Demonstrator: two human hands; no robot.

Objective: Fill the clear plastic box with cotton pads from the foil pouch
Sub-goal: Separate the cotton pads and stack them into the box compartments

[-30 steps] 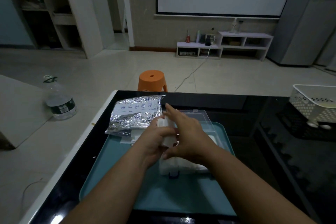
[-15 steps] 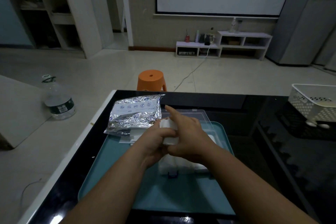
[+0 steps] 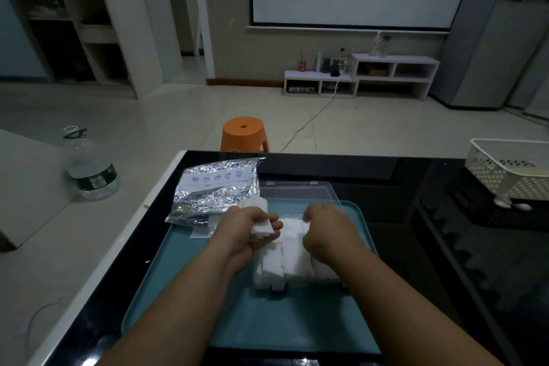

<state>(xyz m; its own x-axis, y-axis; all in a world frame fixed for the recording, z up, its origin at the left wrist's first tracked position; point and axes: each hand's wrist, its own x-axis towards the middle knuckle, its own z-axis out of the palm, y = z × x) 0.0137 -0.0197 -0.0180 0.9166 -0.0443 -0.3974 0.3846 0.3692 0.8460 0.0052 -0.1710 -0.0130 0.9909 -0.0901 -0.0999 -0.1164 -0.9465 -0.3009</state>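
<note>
A clear plastic box (image 3: pixel 297 273) stands on the teal tray (image 3: pixel 267 321), its lid (image 3: pixel 297 193) lying open at the far side. White cotton pads (image 3: pixel 292 249) fill much of the box. My left hand (image 3: pixel 248 230) grips a small stack of cotton pads (image 3: pixel 261 217) above the box's left side. My right hand (image 3: pixel 326 232) is over the box's right side, fingers curled down onto a pad lying there. The silver foil pouch (image 3: pixel 217 187) lies at the tray's far left corner.
The tray sits on a black glass table (image 3: pixel 416 217). A white perforated basket (image 3: pixel 511 169) stands at the table's far right. On the floor beyond are an orange stool (image 3: pixel 244 132) and a large water bottle (image 3: pixel 92 169).
My hands were pressed together around one stack of pads; they have parted. The left keeps the stack, and the right has moved right and down onto the pads in the box.
</note>
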